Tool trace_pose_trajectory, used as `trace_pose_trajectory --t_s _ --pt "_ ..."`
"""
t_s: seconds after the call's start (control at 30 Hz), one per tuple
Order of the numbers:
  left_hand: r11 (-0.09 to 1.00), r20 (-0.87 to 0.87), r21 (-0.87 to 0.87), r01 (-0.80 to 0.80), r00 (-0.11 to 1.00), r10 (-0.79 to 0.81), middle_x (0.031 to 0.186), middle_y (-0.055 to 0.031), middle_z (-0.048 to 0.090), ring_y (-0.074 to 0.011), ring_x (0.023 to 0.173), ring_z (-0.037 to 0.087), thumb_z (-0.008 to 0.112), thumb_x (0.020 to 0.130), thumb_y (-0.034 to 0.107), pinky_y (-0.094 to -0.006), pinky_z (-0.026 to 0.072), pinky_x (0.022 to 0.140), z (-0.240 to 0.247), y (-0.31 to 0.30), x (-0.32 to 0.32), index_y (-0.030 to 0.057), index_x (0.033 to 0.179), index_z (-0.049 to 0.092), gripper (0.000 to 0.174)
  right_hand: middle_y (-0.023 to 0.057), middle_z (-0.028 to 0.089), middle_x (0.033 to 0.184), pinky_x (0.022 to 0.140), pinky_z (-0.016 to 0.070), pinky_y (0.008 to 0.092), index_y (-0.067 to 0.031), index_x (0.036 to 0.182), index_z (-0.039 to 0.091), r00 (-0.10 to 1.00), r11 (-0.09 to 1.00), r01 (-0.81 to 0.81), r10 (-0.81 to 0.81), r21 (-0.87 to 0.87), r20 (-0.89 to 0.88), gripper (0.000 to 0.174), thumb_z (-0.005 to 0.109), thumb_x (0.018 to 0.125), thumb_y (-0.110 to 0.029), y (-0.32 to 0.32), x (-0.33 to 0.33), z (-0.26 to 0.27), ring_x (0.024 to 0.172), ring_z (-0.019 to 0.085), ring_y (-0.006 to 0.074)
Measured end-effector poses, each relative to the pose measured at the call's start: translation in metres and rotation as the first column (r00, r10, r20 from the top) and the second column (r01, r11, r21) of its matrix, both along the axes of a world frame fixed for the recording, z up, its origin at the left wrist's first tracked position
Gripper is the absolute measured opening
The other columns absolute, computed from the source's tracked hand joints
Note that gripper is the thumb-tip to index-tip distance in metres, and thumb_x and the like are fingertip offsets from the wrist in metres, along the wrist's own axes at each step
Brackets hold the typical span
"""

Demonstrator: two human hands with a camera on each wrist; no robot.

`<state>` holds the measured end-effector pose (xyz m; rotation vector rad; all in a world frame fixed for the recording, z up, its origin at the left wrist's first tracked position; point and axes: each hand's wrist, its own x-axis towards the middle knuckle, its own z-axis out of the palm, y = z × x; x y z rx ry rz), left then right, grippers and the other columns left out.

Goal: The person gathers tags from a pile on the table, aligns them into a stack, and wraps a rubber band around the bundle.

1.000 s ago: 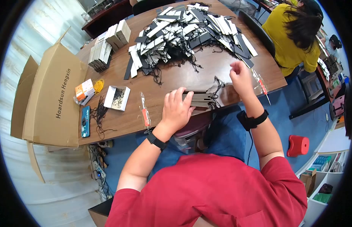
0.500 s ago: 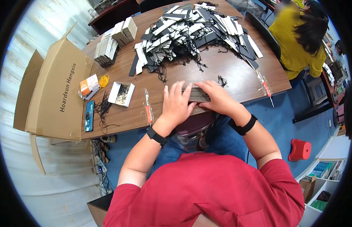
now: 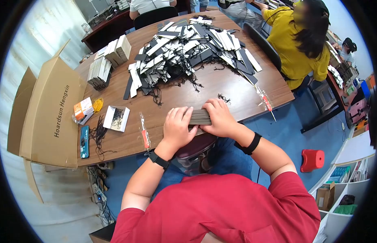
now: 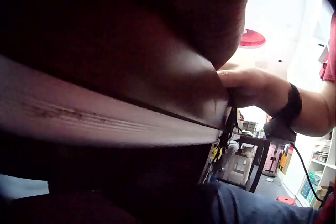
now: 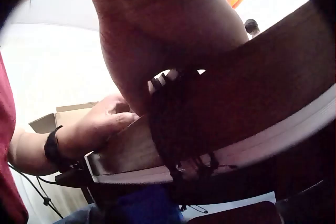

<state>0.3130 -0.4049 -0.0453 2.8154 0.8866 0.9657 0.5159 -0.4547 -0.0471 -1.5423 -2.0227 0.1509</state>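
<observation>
A neat stack of thin grey-brown strips [image 3: 200,117] lies at the table's front edge, between my two hands in the head view. My left hand [image 3: 178,126] holds its left end, fingers over the far side and thumb at the near side. At the other end, my right hand [image 3: 220,120] grips the strips the same way and hides that end. Black cords [image 5: 181,171] hang under the right hand over the table edge in the right wrist view. The left wrist view is dark, with the strips hidden there.
A large heap of white and black strips with cords [image 3: 184,52] covers the table's far side. An open cardboard box [image 3: 50,117], strip stacks [image 3: 100,73] and a small white box [image 3: 116,118] stand left. Red-handled screwdrivers [image 3: 145,138] lie either side. A person in yellow [image 3: 297,44] sits right.
My right hand, raised off to the right a second ago, has come down onto the stack's right end. The strips' edges now line up more evenly. The head view has shifted.
</observation>
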Motion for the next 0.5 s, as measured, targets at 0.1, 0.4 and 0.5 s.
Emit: trace_pose_trajectory --t_s 0.1,0.4,0.5 --pt "0.999 -0.047 -0.024 -0.042 0.998 0.041 0.113 -0.0147 0.057 -0.0333 0.104 0.054 0.076 0.070 0.024 -0.0452 0.0435 0.093 0.003 -0.004 0.000 0.0015 0.125 0.057 0.063 0.0181 0.053 0.122 0.108 0.0315 0.0490 -0.0027 0.120 0.056 0.994 0.996 -0.076 0.080 -0.054 0.072 0.064 0.079 0.069 -0.036 0.003 0.009 0.007 0.122 0.046 0.0378" --pt "0.999 -0.051 -0.008 -0.041 0.998 0.040 0.111 -0.0150 0.057 -0.0329 0.103 0.054 0.077 0.070 0.026 -0.0451 0.0433 0.091 0.004 -0.004 -0.001 0.0006 0.124 0.057 0.063 0.0062 0.066 0.107 0.090 0.0461 0.0416 -0.0117 0.097 0.074 0.707 0.814 0.567 -0.560 0.128 0.431 0.023 0.070 0.082 -0.029 0.155 0.126 0.022 0.110 0.058 0.0278" --pt "0.999 -0.045 0.010 -0.032 0.998 0.032 0.111 -0.0150 0.057 -0.0326 0.103 0.053 0.077 0.070 0.026 -0.0448 0.0432 0.090 0.004 -0.004 -0.002 0.0003 0.123 0.057 0.063 0.0030 0.066 0.105 0.090 0.0390 0.0378 -0.0144 0.086 0.075 0.602 0.845 0.485 -0.510 0.227 0.614 0.013 0.069 0.078 -0.022 0.159 0.129 0.026 0.110 0.056 0.0217"
